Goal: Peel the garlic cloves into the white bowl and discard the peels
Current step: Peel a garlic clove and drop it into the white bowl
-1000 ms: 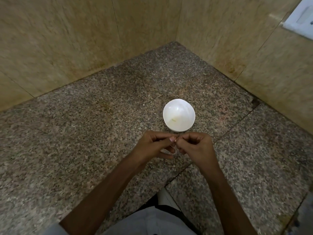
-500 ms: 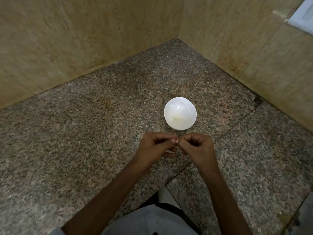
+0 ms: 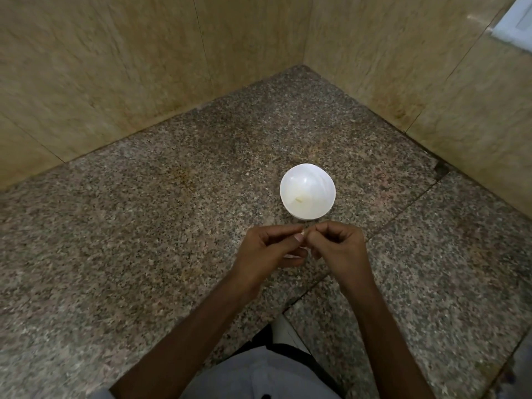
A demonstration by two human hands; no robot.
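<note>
One camera rides on the person's head, high above the white bowl (image 3: 314,180), and looks forward and steeply down at the granite table (image 3: 144,226). The bowl sits just above the middle of the wide-angle picture. The left hand (image 3: 267,251) and right hand (image 3: 336,246) meet on the near side of it, close under the lens, forearms running back to the bottom edge. Beyond the bowl the view reaches the corner where two tan walls (image 3: 115,67) meet.

surface: speckled granite counter (image 3: 144,254), seam (image 3: 403,208) on right | back: beige stone walls (image 3: 115,67) meeting in corner | top right: white frame (image 3: 515,21)
</note>
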